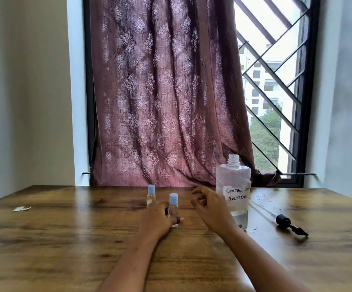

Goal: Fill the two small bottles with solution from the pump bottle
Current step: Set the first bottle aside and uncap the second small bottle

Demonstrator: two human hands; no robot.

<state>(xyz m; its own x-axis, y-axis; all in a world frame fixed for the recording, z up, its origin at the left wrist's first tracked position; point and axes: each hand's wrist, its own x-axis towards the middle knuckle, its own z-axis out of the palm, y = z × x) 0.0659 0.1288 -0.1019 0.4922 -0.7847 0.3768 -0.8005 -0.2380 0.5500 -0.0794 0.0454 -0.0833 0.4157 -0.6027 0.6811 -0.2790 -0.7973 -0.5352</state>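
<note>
Wooden table (pixel 65 239), open left side

Daylight enters through the window (pixel 276 85) at the back, blown out white (the curtain (pixel 166 91) glows backlit). Pale glare streaks the bench (pixel 65 239). The room is dim; both forearms smear with motion blur; edges bow.

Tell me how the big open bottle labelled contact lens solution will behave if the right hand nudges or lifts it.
The big bottle is tall on a narrow base, so a high nudge from the right hand could tip it. Its neck is open, with the pump lying on the table, so tipping would probably spill. The liquid level is hard to read, so its weight is uncertain; the clear plastic may be slippery.
</note>
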